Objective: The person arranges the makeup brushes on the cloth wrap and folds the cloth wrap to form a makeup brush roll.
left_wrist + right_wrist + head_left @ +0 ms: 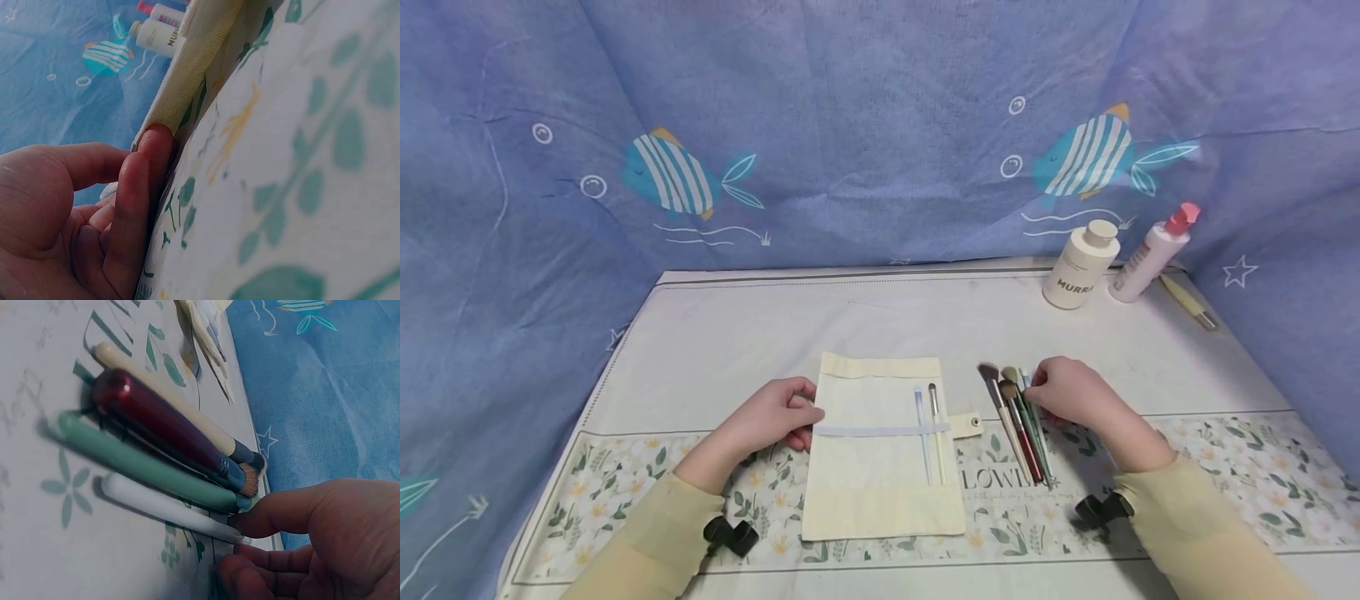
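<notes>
A cream cloth brush roll (pixel 865 462) lies unfolded on the table. My left hand (pixel 775 414) pinches its left edge between thumb and fingers; in the left wrist view that edge (pixel 200 69) is lifted a little. Tucked under the roll's grey band are a blue brush (pixel 922 425) and a cream-handled brush (pixel 937 433). To the right lie loose makeup brushes, among them a cream-handled one (pixel 1011 429), a red one (pixel 162 428) and a green one (pixel 150 465). My right hand (pixel 1075 392) pinches a white-handled makeup brush (pixel 162 509) near its upper end.
At the back right stand a white bottle (pixel 1078 267) and a pump bottle (pixel 1147 262) with a pink top. A large pale-handled brush (pixel 1187 302) lies beside them. A blue fish-print curtain (pixel 880 125) hangs behind the table, which has a floral cloth (pixel 655 500).
</notes>
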Motion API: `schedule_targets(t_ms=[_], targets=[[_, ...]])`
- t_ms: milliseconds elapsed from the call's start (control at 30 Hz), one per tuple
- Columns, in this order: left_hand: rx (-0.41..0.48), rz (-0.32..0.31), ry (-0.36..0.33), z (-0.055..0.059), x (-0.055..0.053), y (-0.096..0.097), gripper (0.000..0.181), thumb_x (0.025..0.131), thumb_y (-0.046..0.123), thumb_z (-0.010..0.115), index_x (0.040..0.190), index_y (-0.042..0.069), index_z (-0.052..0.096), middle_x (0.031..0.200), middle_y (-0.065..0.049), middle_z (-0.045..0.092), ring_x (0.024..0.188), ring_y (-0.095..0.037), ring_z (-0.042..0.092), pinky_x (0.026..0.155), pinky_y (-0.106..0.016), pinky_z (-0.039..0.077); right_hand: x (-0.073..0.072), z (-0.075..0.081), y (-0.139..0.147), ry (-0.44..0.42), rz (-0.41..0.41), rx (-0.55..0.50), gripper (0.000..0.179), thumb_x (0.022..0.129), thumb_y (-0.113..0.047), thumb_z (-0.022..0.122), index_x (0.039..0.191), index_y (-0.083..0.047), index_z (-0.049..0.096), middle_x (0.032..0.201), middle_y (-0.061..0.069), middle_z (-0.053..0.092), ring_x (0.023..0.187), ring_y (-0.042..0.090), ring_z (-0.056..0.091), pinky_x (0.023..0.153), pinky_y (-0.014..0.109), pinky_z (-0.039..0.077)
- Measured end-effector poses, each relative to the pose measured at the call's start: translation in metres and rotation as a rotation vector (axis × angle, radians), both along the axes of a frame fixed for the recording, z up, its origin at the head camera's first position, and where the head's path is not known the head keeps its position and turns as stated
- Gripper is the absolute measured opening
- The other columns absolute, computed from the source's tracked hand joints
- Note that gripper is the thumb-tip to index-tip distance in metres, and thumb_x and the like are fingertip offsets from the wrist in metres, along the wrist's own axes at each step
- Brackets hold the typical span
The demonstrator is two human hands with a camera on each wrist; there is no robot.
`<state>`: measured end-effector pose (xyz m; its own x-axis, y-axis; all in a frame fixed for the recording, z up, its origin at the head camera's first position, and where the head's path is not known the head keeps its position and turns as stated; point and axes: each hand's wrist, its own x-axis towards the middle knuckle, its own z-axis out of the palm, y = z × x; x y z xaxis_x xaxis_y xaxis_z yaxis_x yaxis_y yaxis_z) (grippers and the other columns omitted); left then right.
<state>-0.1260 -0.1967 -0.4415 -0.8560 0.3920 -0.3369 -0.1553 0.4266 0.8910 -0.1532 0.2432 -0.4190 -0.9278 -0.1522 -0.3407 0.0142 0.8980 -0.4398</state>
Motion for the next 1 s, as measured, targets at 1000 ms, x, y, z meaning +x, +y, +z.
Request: schedule_targets(t_ms=[1000], targets=[[-0.005,0.006,0.001,-0.0003,0.0002,-0.0005,0.031,0.101,0.015,0.065,0.122,-0.004,0.052,0.070,-0.007,0.067,0.060,-0.018,0.067,0.059,-0.033,0.062,-0.0076,0.0037,0.0045,-0.033,-0.071,-0.408,0.014,0.098,-0.012,0.050,0.097,0.001,0.054,0.062,0.003,0.052,0.056,0.020,0.055,0.053,0.032,0.049]])
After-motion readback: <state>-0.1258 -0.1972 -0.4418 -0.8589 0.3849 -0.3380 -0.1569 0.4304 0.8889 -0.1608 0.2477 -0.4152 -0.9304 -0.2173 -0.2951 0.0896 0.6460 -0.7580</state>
